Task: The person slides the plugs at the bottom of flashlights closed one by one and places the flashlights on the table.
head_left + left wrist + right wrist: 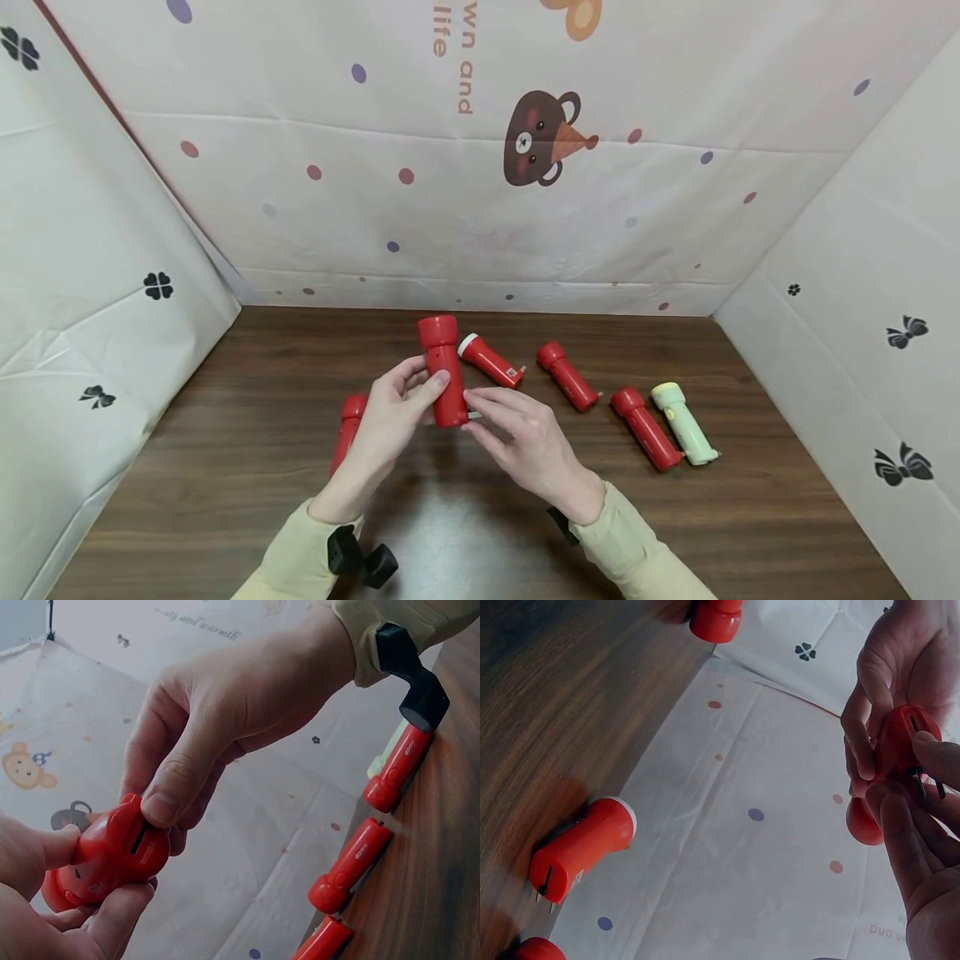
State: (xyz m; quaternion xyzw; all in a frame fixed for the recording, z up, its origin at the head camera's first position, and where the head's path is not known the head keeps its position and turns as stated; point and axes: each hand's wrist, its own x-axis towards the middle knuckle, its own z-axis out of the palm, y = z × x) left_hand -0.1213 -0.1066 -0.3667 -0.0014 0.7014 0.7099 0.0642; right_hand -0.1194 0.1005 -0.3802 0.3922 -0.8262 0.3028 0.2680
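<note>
A red flashlight (444,371) stands nearly upright above the table, lens end up, in the grip of my left hand (401,404). Two metal plug prongs (919,781) stick out from its lower end. My right hand (525,437) pinches that end, thumb and fingers right at the prongs. In the left wrist view the dark slot (139,838) in the flashlight's base lies beside my right thumb (171,791). Left of my left forearm lies another red flashlight (349,429), partly hidden by the arm.
Behind my right hand lies a red flashlight with a white rim (489,360). Farther right are two red flashlights, one nearer the back (572,381) and one nearer the front (651,433), and a pale green flashlight (686,425). White printed sheets (450,208) enclose the wooden table (247,467).
</note>
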